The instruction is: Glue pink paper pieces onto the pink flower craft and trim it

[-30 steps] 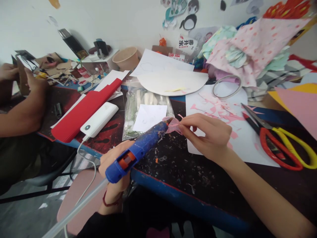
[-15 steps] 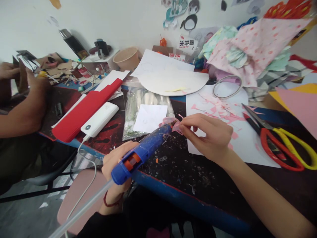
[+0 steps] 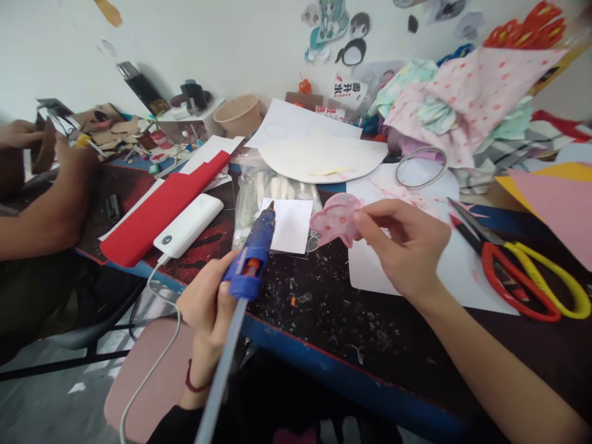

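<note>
Lying near the right hand (image 3: 407, 250), scissors (image 3: 496, 238) overlap white paper (image 3: 460, 274).

Beyond the left grip (image 3: 209, 299), a power bank (image 3: 189, 225) and a plastic bag (image 3: 247, 191) are set on the counter (image 3: 324, 327); behind the right grip (image 3: 407, 246) a ring (image 3: 419, 185) is placed, with scissors (image 3: 496, 236) laid rightward.

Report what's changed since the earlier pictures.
The left hand has drawn the glue gun left, its tip now apart from the pink piece. The right hand has turned that piece to show its broad side. Nothing was let go. Scissors and white power bank stayed put.
</note>
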